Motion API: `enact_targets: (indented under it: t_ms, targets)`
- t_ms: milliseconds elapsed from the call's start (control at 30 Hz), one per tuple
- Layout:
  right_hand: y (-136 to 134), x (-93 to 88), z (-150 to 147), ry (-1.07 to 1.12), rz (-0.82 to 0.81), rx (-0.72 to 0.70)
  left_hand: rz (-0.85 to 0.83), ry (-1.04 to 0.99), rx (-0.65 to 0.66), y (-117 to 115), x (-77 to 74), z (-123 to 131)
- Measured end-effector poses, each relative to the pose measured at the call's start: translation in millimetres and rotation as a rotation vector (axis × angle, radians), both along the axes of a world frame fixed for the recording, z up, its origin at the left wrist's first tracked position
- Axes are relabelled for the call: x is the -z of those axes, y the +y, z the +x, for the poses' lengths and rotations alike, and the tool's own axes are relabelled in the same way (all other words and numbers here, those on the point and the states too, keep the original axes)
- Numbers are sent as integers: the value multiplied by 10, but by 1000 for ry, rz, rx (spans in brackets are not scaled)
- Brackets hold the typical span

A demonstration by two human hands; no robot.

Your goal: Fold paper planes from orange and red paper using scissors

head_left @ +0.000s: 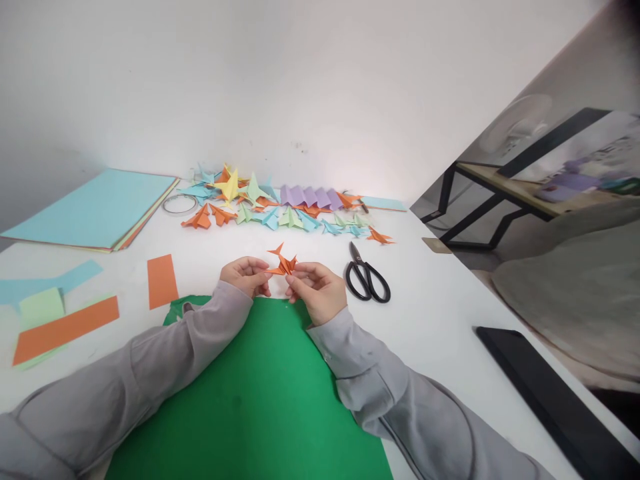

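Observation:
A small orange folded paper figure [283, 263] with pointed tips is held between both hands just above the far edge of a large green sheet [260, 407]. My left hand [245, 275] pinches its left side with curled fingers. My right hand [316, 288] pinches its right side, fingers closed on the paper. Both arms wear grey sleeves and rest on the green sheet.
Black scissors [367, 277] lie right of my hands. A pile of folded paper figures [280, 207] in several colours lines the wall, beside a tape ring [179, 204]. A stack of coloured sheets [95, 210] and paper strips [65, 327] sit at left. A black bar [550, 393] lies at right.

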State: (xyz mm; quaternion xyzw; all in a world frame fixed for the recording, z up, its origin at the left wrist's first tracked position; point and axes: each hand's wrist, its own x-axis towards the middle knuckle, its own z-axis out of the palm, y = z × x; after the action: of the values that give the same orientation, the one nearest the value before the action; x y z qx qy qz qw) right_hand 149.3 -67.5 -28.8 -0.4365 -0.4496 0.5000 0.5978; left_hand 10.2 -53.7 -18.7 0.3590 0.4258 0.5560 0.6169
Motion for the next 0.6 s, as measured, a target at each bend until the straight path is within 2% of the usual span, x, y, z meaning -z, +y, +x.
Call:
enact_targets:
  t_ms: [233,367,600]
  targets:
    - [0,-25,-11,35,-8,50,-59,-89,59,-8,-55,-21]
    - [5,-37,-16,62,-26,75,-102,-126,27,9,-68,-23]
    - [6,-23,-17,53,-20,95,-13,15,98,-37,-67,3]
